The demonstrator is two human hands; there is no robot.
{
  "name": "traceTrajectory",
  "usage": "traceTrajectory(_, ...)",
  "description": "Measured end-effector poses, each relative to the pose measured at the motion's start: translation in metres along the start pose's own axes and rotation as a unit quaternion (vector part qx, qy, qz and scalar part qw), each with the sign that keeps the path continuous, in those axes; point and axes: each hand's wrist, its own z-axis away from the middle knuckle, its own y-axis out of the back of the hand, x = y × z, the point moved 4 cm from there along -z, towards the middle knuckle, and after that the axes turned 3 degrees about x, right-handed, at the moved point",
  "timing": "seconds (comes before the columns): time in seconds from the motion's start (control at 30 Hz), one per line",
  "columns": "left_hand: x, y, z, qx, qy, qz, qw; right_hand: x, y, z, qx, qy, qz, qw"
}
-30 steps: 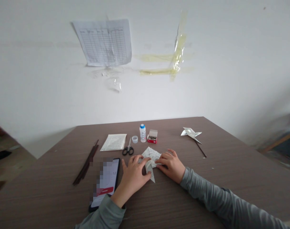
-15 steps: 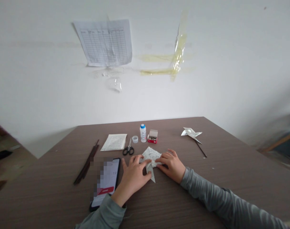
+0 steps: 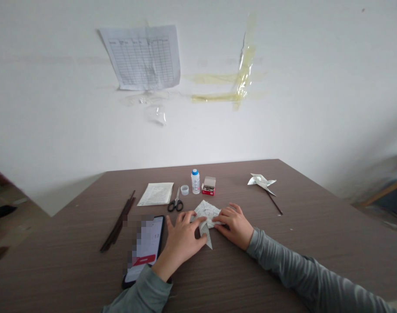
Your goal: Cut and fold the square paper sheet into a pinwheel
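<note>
A folded sheet of printed paper lies on the brown wood-grain table, its point aiming toward me. My left hand rests on its lower left side, with the fingertips on the fold. My right hand presses its right side, and the fingers pinch in from that edge. Part of the paper is hidden under both hands. Just left of my left hand lies a phone with a pixelated screen. Scissors sit above that hand.
Behind my hands stand a white glue bottle, a small clear cap and a red box of pins. A printed sheet and dark sticks lie left. A paper pinwheel on a stick lies right. The table's far edge meets a white wall.
The digits on the phone screen appear to go from 12 to 13. My hands and the folded paper stay almost in place.
</note>
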Motion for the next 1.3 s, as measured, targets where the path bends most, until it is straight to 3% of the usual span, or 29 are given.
traceTrajectory(0.57,-0.001,-0.002,0.002,0.012,-0.001,0.0,1.0,-0.002,0.001,0.0,0.012,0.002,-0.006,1.0)
traceTrajectory(1.03,-0.003,-0.003,0.002,0.008,0.0,0.0,1.0,-0.014,0.001,-0.007,-0.037,-0.004,0.041,0.998)
traceTrajectory(1.3,-0.001,-0.001,0.002,0.009,0.0,-0.002,1.0,-0.011,-0.002,-0.007,-0.025,-0.003,0.042,0.999)
